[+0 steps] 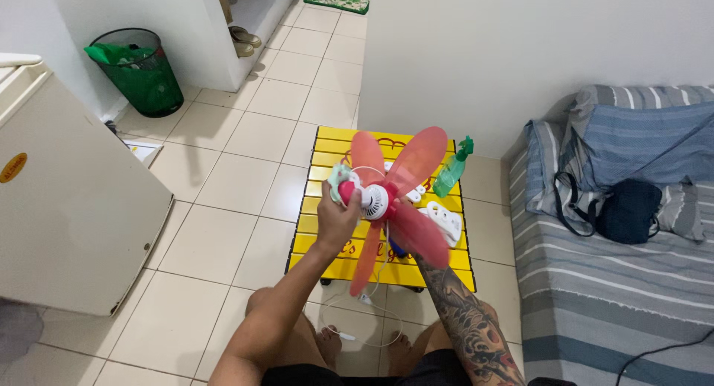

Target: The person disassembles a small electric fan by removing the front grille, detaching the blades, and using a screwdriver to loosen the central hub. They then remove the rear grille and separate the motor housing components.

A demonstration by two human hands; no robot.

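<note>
Two hands share the work: your left hand (336, 216) grips the cloth (338, 179); wipe each fan (387, 201) blade gently. Right hand's fingers hidden, I cannot tell.

Left hand (336, 216) pressing pale cloth (339, 179) on pink-bladed plastic fan (387, 201), above yellow slatted table (327, 207), green spray bottle (452, 170) far right

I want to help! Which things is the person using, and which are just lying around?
In use:
- pink fan, held up
- left hand, wiping it with a cloth
- right hand, hidden behind a blade

Lying about:
- green spray bottle and white power strip on the yellow table
- green bin
- black bag
</note>
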